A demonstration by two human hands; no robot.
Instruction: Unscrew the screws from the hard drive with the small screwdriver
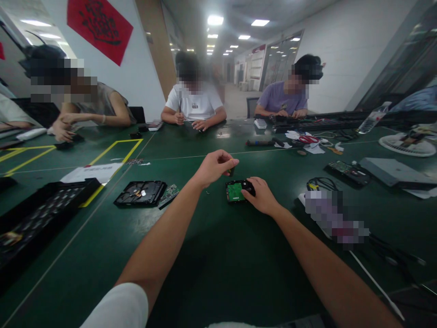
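A small hard drive (234,192) lies on the green table with its green circuit board facing up. My right hand (261,193) grips its right end, thumb over the board and fingers along the far edge. Above the drive's far left corner, my left hand (215,167) is closed in a pinch around a small dark piece (231,171), mostly hidden by the fingers. To the left sits a larger opened hard drive (139,193), with a loose circuit board (170,195) beside it. A tiny screw-like bit (207,192) rests between them.
A long black tray (44,214) stands at the left, near a paper sheet (92,172). To the right are another hard drive (347,173), a grey box (398,172), cables and a white fan grille (408,145). Several people sit across the table.
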